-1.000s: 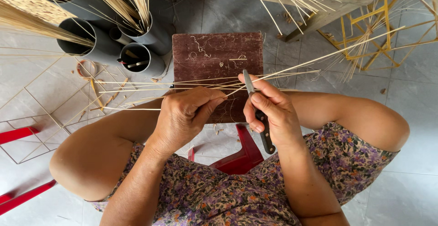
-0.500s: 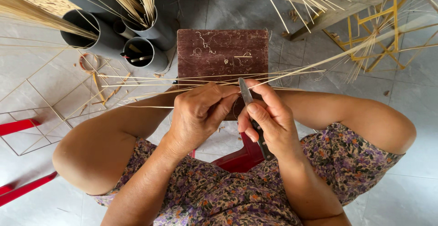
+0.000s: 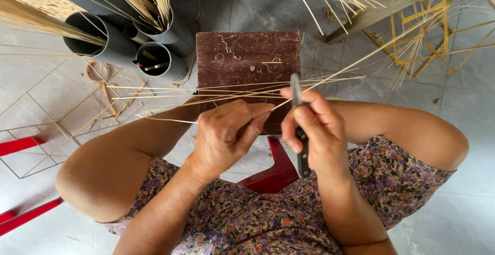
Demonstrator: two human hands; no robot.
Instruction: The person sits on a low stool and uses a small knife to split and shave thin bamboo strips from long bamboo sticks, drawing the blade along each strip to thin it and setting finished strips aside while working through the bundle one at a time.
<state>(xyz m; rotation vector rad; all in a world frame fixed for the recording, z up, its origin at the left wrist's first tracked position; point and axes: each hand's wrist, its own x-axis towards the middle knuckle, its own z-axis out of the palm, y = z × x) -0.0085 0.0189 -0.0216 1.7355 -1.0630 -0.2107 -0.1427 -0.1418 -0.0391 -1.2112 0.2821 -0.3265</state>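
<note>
The left hand (image 3: 227, 134) is closed around a bundle of thin pale bamboo strips (image 3: 206, 91), which fan out leftward over the near edge of the dark brown scratched wooden board (image 3: 247, 59). The right hand (image 3: 314, 131) is clenched on a slim knife with a dark handle and grey blade (image 3: 296, 98), blade upright. One long strip (image 3: 361, 59) runs from the left fingertips past the blade, toward the far right corner.
</note>
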